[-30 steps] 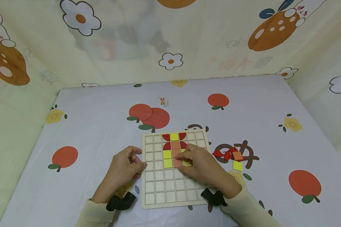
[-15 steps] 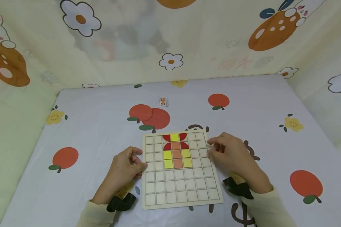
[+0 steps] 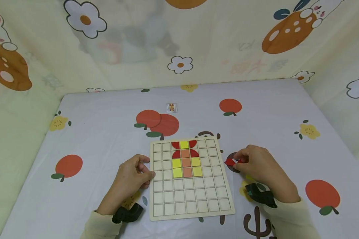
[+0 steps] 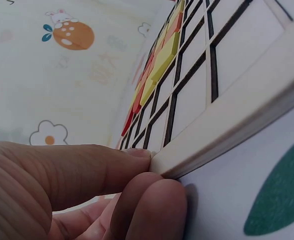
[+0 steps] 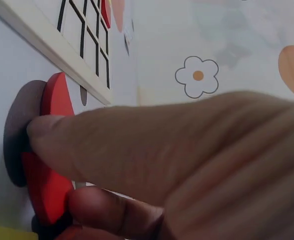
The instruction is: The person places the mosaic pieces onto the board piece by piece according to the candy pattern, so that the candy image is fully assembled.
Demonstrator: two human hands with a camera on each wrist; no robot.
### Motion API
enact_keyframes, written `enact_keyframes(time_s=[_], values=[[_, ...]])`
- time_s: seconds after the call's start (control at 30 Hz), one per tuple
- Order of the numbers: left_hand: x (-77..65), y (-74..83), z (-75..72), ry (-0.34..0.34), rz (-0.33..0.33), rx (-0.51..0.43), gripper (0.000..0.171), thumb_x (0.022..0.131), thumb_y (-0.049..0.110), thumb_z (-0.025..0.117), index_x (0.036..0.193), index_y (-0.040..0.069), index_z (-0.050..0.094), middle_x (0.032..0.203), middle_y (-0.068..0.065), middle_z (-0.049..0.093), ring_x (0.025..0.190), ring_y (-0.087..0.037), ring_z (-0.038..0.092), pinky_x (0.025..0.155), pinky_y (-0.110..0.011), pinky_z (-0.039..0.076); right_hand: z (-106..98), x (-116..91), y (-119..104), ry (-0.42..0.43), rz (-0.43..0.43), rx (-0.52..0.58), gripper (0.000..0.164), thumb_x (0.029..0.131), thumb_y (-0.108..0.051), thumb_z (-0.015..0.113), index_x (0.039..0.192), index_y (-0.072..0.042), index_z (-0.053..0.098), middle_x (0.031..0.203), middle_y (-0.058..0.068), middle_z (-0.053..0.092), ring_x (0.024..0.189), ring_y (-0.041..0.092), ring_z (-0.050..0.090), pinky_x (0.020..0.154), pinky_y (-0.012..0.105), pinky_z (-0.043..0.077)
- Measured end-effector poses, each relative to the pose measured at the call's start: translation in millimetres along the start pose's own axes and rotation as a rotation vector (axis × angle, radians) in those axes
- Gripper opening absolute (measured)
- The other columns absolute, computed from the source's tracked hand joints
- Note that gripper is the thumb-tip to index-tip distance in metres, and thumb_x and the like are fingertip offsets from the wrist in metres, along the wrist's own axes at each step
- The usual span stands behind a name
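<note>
One board [image 3: 203,199] is noted on the bench [image 3: 107,116] between the left hand [image 3: 134,172] and the right hand [image 3: 258,164], its edge pinched by the left. The right is curled over loose red pieces [image 5: 59,97]; whether any is gripped cannot be told. A second piece could be dragged or scattered, two being crowded there. The board is pale, gridded, part-filled with red, yellow and orange tiles [image 3: 186,162].

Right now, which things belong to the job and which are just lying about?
For the job:
board
tiles on it
loose red pieces at the right hand
card, probably: its tiny grid looks similar

Just around (nothing loose looks extra):
cloth
curtain
wristbands
</note>
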State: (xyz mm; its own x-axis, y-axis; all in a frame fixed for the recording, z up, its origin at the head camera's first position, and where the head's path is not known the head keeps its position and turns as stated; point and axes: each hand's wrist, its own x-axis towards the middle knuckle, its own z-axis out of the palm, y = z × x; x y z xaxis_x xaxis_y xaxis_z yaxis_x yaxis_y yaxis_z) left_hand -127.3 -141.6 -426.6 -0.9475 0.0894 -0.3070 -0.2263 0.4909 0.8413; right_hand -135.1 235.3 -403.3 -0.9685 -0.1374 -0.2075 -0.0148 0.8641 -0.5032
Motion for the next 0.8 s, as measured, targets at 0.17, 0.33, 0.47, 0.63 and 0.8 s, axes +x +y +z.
enact_keyframes(time_s=[0.17, 0.33, 0.47, 0.63, 0.8], values=[[0.2, 0.5, -0.2, 0.001, -0.002, 0.004, 0.041, 0.087, 0.002, 0.082, 0.122, 0.001, 0.062, 0.080, -0.008, 0.064, 0.056, -0.018, 0.064, 0.053, -0.028, 0.057, 2.4, 1.4, -1.0, 0.006, -0.031, 0.015, 0.019, 0.084, -0.011, 0.083, 0.101, -0.006, 0.078, 0.078, 0.001, 0.056, 0.073, 0.018, 0.050, 0.060, 0.030, 0.041], [-0.5, 0.7, -0.7, 0.003, -0.006, 0.006, 0.041, 0.086, 0.001, 0.082, 0.122, 0.001, 0.063, 0.080, -0.008, 0.064, 0.056, -0.017, 0.064, 0.052, -0.027, 0.056, 6.2, 2.8, -3.2, 0.024, -0.076, 0.012, 0.020, 0.084, -0.012, 0.084, 0.104, -0.009, 0.079, 0.078, -0.001, 0.054, 0.071, 0.015, 0.048, 0.060, 0.028, 0.040], [-0.6, 0.8, -0.8, 0.001, -0.007, 0.001, 0.041, 0.087, 0.001, 0.082, 0.122, 0.001, 0.063, 0.081, -0.008, 0.064, 0.056, -0.018, 0.064, 0.053, -0.027, 0.057, 7.8, 2.2, -5.4, 0.030, -0.072, 0.009, 0.016, 0.084, -0.011, 0.083, 0.099, -0.010, 0.079, 0.077, -0.001, 0.054, 0.072, 0.016, 0.048, 0.061, 0.029, 0.039], [-0.2, 1.1, -0.4, 0.000, -0.012, -0.004, 0.041, 0.087, 0.001, 0.082, 0.123, 0.001, 0.062, 0.081, -0.008, 0.063, 0.056, -0.018, 0.064, 0.053, -0.028, 0.057, 5.9, 0.5, -8.4, 0.033, -0.043, 0.060, 0.009, 0.086, -0.012, 0.082, 0.090, -0.012, 0.074, 0.076, -0.004, 0.060, 0.073, 0.015, 0.053, 0.062, 0.028, 0.043], [-0.4, 0.9, 0.0, 0.001, -0.009, -0.004, 0.042, 0.086, 0.002, 0.082, 0.123, 0.001, 0.063, 0.081, -0.008, 0.063, 0.056, -0.018, 0.064, 0.053, -0.028, 0.057, 3.9, -0.9, -8.3, 0.048, -0.064, 0.121, 0.008, 0.087, -0.009, 0.080, 0.089, -0.012, 0.073, 0.077, -0.005, 0.065, 0.072, 0.014, 0.056, 0.062, 0.026, 0.046]])
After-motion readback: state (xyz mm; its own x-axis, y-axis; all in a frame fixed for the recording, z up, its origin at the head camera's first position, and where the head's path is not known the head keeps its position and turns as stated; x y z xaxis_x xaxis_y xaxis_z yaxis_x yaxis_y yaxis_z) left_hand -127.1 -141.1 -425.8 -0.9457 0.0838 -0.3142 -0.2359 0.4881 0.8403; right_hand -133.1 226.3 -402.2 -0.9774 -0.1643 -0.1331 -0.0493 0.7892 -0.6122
